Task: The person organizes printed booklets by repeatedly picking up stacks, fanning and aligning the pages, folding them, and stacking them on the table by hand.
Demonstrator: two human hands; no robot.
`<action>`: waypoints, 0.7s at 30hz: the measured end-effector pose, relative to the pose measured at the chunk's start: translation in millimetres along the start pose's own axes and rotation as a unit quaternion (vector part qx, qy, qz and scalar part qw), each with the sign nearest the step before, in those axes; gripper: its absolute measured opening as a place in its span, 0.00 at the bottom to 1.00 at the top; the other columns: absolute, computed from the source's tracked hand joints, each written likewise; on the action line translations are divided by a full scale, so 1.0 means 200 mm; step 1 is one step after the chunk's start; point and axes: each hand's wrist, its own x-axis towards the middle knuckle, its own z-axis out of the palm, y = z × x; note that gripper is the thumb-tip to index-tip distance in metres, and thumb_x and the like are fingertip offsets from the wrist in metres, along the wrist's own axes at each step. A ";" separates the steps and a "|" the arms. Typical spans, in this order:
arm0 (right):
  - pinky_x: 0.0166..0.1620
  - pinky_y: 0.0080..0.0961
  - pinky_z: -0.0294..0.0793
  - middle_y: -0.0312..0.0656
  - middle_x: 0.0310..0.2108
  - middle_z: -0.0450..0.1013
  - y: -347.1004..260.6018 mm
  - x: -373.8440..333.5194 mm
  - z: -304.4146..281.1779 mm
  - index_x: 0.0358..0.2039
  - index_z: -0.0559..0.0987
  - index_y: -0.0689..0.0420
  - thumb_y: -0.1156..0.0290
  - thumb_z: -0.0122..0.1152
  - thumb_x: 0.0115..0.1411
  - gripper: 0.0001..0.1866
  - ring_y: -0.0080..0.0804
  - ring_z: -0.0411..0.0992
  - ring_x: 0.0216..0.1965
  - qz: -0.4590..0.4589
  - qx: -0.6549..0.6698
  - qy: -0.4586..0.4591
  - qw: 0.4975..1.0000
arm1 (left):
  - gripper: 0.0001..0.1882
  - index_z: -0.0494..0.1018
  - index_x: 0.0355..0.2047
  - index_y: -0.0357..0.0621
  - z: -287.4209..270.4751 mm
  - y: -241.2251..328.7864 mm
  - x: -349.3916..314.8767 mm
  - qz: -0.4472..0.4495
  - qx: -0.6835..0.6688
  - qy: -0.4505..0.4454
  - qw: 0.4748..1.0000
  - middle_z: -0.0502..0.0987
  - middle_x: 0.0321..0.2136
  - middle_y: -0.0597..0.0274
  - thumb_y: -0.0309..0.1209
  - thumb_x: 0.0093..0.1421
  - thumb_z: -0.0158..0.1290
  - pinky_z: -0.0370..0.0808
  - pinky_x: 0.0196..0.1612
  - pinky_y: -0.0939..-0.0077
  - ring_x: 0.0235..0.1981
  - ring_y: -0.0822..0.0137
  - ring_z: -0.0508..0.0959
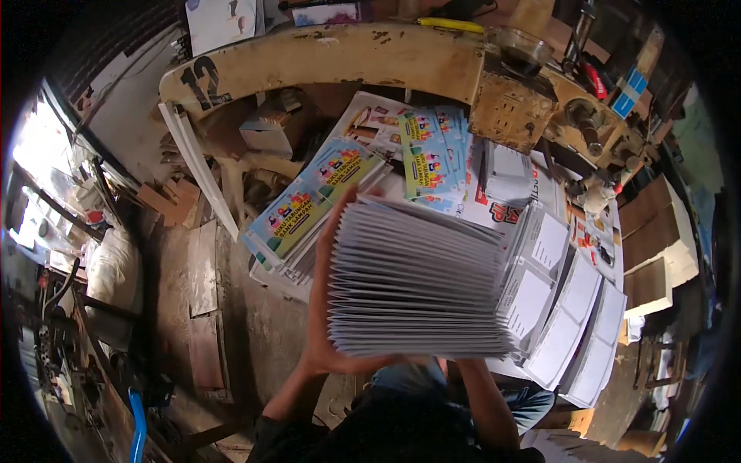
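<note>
A thick stack of folded white paper sheets (417,278) is held up in front of me, its many edges facing up toward the view. My left hand (318,328) wraps round the stack's left side, with fingers along the far left corner and the thumb under the near edge. My right forearm rises to the near right corner of the stack; the stack hides my right hand and its fingers. Just beyond the left hand lie piles of colourful blue, green and yellow printed booklet covers (309,201). Right of the stack are rows of white printed sheets (532,285).
A worn cream machine frame (332,58) arches across the far side, with a rusty metal box (513,104) at its right. More covers (434,158) lie on a poster-covered table. Cream blocks of paper (656,239) stand at right. A blue tube (137,424) is at lower left.
</note>
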 end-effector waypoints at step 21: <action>0.57 0.44 0.68 0.46 0.52 0.73 0.26 -0.05 -0.17 0.53 0.77 0.51 0.46 0.68 0.53 0.32 0.48 0.70 0.54 0.046 -0.746 -0.016 0.664 | 0.56 0.37 0.68 0.32 0.14 0.17 0.26 0.067 0.073 0.045 0.994 0.66 0.54 0.42 0.28 0.50 0.66 0.72 0.55 0.61 0.53 0.56 0.72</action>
